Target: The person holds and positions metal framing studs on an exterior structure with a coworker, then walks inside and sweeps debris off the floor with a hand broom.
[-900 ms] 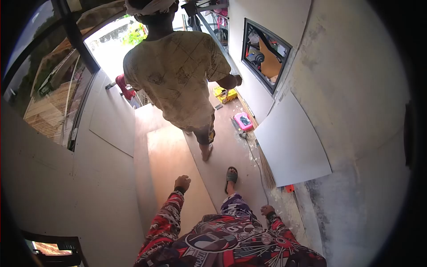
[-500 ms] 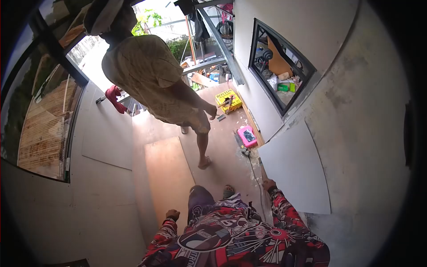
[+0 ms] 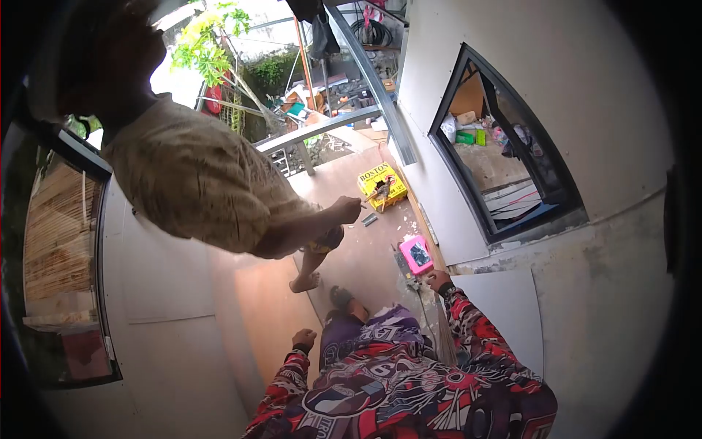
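My right hand (image 3: 439, 280) is closed around the top of what looks like a stick broom (image 3: 444, 338), whose thin bristles hang down beside my sleeve. Just beyond that hand, a pink container (image 3: 416, 254) with dark contents sits on the floor near the wall. My left hand (image 3: 304, 338) is curled into a loose fist at my side, over a plywood sheet (image 3: 272, 300), with nothing visible in it. Farther off, a yellow box (image 3: 382, 186) marked BOSTON has tools lying on its top.
A co-worker (image 3: 212, 175) stands close at front left, one hand (image 3: 348, 211) held forward. A white board (image 3: 501, 311) leans on the right wall below a dark-framed window (image 3: 504, 146). Scraps and a tool lie along the floor edge; a metal frame (image 3: 373, 80) stands ahead.
I have moved forward, so the boxes and window are nearer. The co-worker now appears larger and farther left. My right hand has come up beside the pink container, still gripping the broom.
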`<state>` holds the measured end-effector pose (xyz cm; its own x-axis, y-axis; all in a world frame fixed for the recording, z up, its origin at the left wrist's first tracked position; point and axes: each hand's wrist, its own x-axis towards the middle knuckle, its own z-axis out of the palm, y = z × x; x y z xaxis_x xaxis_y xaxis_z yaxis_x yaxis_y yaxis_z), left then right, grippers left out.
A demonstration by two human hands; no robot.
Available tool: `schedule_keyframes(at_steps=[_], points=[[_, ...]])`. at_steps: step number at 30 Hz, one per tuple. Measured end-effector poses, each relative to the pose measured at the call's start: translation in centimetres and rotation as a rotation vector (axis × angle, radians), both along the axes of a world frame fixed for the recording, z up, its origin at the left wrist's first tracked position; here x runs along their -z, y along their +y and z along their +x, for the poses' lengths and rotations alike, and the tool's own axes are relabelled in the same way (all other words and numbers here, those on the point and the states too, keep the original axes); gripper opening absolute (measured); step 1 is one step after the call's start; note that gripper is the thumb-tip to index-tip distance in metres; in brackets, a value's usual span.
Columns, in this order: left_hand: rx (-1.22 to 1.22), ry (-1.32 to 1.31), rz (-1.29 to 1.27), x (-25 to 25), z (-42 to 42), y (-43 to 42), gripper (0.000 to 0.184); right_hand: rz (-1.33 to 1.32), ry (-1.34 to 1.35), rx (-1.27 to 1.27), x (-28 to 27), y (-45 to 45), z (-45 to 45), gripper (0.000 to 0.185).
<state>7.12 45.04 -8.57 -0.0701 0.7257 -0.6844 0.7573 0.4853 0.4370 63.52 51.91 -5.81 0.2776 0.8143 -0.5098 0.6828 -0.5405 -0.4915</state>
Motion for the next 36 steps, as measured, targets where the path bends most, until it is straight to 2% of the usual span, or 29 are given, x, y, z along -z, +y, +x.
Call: schedule_keyframes(at_steps=[2,4,10,12,15,16,18,21,23,24,26,27,29,30,31,33,36], points=[[0.062,0.006,0.039,-1.0,0.5,2.9,0.043,0.043,-0.065,-0.036,-0.7,3.8,0.7,0.037],[0.019,0.004,-0.011,-1.7,1.0,4.2,0.043,0.039,-0.185,0.002,-0.7,8.5,1.7,0.038],[-0.002,0.123,-0.136,-2.6,1.2,3.6,0.042,0.030,-0.226,0.075,2.6,26.6,7.0,0.053],[-0.106,0.139,-0.169,-3.4,1.8,3.5,0.042,0.035,-0.191,0.027,3.2,34.7,8.6,0.058],[-0.310,0.199,-0.221,-4.2,4.3,3.9,0.041,0.117,-0.205,-0.042,10.7,46.3,12.7,0.069],[-0.438,0.199,-0.383,-4.0,5.4,4.3,0.039,0.133,-0.204,-0.060,14.1,49.4,13.7,0.073],[-0.454,0.337,-0.252,-5.2,10.0,5.7,0.033,0.164,-0.211,-0.006,15.6,56.0,14.3,0.081],[-0.422,0.425,-0.065,-3.8,16.2,10.1,0.031,0.285,-0.244,0.050,22.7,63.4,16.5,0.089],[-0.508,0.322,-0.086,-5.0,20.3,17.0,0.029,0.323,-0.304,0.069,24.5,66.3,17.3,0.091],[-0.463,0.256,-0.010,-4.0,21.5,19.2,0.030,0.354,-0.363,0.070,25.7,67.8,17.9,0.091],[-0.355,0.142,0.085,-1.7,23.0,23.0,0.033,0.244,-0.149,0.254,25.8,70.8,19.2,0.090],[-0.292,0.095,0.096,-0.1,24.1,24.6,0.034,0.176,-0.050,0.348,26.4,70.9,19.8,0.089],[-0.231,0.046,0.244,2.8,26.5,30.1,0.040,0.145,0.201,0.196,26.3,70.8,20.7,0.085],[-0.208,0.037,0.217,5.2,27.9,32.1,0.046,0.134,0.320,0.119,26.0,70.6,21.3,0.084],[-0.196,0.028,0.201,7.3,29.5,34.5,0.052,0.144,0.281,0.071,25.3,70.7,20.4,0.075],[-0.155,-0.088,0.022,8.9,32.4,41.1,0.074,0.057,0.349,-0.008,26.4,70.1,19.2,0.072],[-0.246,-0.227,0.099,11.2,36.2,50.4,0.096,-0.055,0.496,-0.050,24.7,70.7,13.4,0.068]])
